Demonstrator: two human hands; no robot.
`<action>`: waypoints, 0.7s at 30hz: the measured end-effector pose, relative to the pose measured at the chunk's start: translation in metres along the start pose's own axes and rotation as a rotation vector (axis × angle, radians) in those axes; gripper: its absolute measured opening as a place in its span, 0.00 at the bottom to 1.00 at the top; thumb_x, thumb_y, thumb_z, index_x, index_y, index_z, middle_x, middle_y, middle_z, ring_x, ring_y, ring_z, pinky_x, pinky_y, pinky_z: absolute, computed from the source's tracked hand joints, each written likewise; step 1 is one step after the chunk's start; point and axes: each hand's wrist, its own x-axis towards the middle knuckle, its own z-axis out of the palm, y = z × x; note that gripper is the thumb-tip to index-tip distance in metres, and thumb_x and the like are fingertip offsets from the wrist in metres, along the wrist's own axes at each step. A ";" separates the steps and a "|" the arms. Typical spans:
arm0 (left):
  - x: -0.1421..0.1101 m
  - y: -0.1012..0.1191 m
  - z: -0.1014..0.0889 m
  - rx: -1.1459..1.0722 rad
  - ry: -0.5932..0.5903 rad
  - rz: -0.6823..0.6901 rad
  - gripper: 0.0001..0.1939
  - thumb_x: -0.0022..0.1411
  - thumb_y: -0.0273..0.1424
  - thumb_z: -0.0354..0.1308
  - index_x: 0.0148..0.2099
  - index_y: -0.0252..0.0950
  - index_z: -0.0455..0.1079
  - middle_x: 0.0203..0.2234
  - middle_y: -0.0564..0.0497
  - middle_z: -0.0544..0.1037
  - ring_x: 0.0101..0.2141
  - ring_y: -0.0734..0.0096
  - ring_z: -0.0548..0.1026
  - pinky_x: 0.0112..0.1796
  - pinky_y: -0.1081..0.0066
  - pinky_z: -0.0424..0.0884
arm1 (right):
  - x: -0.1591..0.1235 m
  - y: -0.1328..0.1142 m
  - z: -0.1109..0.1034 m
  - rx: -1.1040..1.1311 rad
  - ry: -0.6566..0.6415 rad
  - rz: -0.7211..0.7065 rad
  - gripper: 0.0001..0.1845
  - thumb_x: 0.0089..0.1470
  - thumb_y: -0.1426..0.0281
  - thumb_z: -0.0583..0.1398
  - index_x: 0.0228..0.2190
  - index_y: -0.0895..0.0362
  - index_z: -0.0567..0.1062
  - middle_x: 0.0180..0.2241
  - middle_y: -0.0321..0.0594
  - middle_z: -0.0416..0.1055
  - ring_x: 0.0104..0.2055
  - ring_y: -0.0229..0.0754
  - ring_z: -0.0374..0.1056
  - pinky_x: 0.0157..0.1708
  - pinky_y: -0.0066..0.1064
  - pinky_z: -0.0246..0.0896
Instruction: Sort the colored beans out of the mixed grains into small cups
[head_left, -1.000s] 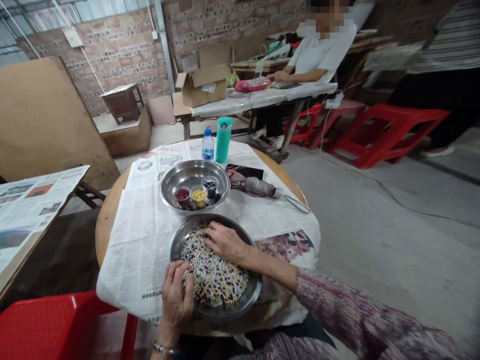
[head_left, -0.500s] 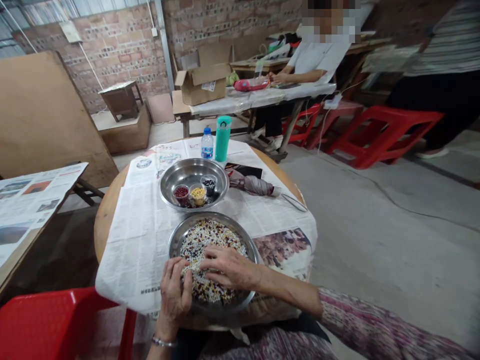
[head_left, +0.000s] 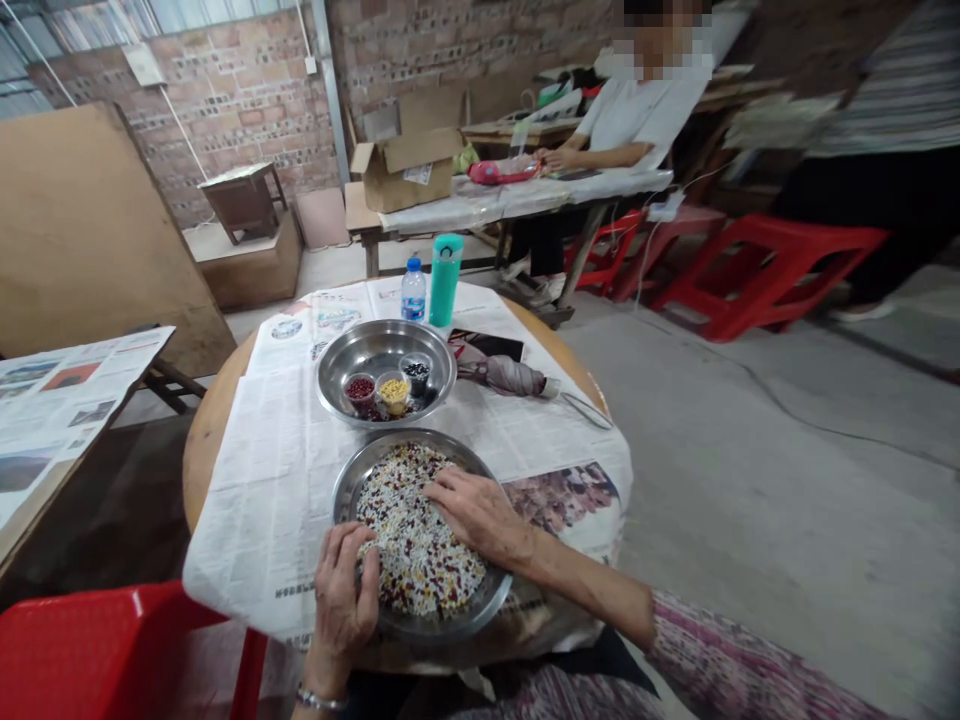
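Note:
Nearest me stands a steel basin (head_left: pixel 346 490), with a mix (head_left: pixel 409 545) of small white, dark red, yellow and black pieces that look like grains and beans. My left hand (head_left: pixel 346 590) curls its fingers over the basin's left rim, thumb apart. Over the right side of the mix, my right hand (head_left: pixel 480 515) rests its bent, slightly parted fingertips on the pieces; anything under them is hidden. Behind, a second steel basin (head_left: pixel 352 345) contains small clear cups: one with dark red pieces (head_left: pixel 360 390), one with yellow pieces (head_left: pixel 393 392), one with black pieces (head_left: pixel 416 374).
Newspaper (head_left: pixel 262 480) covers the round table (head_left: pixel 199 450). At its far side stand a water bottle (head_left: pixel 413 292) and a teal flask (head_left: pixel 446 280); a folded umbrella (head_left: pixel 506 376) lies to the right. A red stool (head_left: pixel 82 640) is at my left. A person (head_left: pixel 637 110) sits at another table.
My right hand swept through the mix toward me, then moved back up and right, spreading the pieces differently. My left hand has stayed at the basin's left rim.

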 end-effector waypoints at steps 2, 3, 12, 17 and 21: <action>0.000 -0.001 0.000 -0.001 0.013 0.016 0.08 0.68 0.23 0.52 0.46 0.37 0.70 0.39 0.47 0.76 0.42 0.66 0.75 0.44 0.66 0.75 | -0.001 -0.005 -0.001 0.045 -0.002 -0.054 0.10 0.64 0.74 0.56 0.42 0.55 0.76 0.41 0.43 0.73 0.46 0.43 0.68 0.46 0.34 0.65; 0.001 -0.002 0.000 0.000 0.021 0.021 0.08 0.68 0.23 0.52 0.46 0.37 0.70 0.39 0.47 0.76 0.42 0.66 0.76 0.44 0.66 0.75 | -0.002 -0.009 -0.001 0.067 -0.011 -0.095 0.09 0.64 0.72 0.56 0.42 0.55 0.76 0.40 0.43 0.73 0.46 0.43 0.68 0.45 0.34 0.65; 0.002 0.000 -0.001 0.012 0.013 0.013 0.08 0.69 0.24 0.51 0.46 0.37 0.70 0.39 0.47 0.76 0.41 0.66 0.75 0.44 0.65 0.76 | 0.006 -0.003 -0.002 -0.043 -0.101 -0.091 0.12 0.61 0.77 0.57 0.43 0.55 0.77 0.41 0.44 0.73 0.45 0.44 0.67 0.45 0.35 0.64; 0.002 0.001 0.000 0.006 0.022 0.021 0.08 0.68 0.23 0.52 0.46 0.36 0.70 0.39 0.47 0.76 0.42 0.67 0.75 0.45 0.66 0.75 | 0.008 0.005 -0.004 -0.032 0.030 -0.071 0.11 0.62 0.78 0.55 0.40 0.56 0.77 0.37 0.42 0.75 0.43 0.43 0.69 0.45 0.32 0.64; 0.002 0.001 0.000 -0.008 0.013 0.009 0.08 0.68 0.23 0.52 0.46 0.37 0.70 0.38 0.48 0.75 0.41 0.67 0.75 0.44 0.67 0.75 | 0.010 0.004 -0.010 0.070 0.176 -0.113 0.09 0.65 0.73 0.55 0.37 0.57 0.76 0.34 0.42 0.76 0.38 0.41 0.71 0.42 0.32 0.65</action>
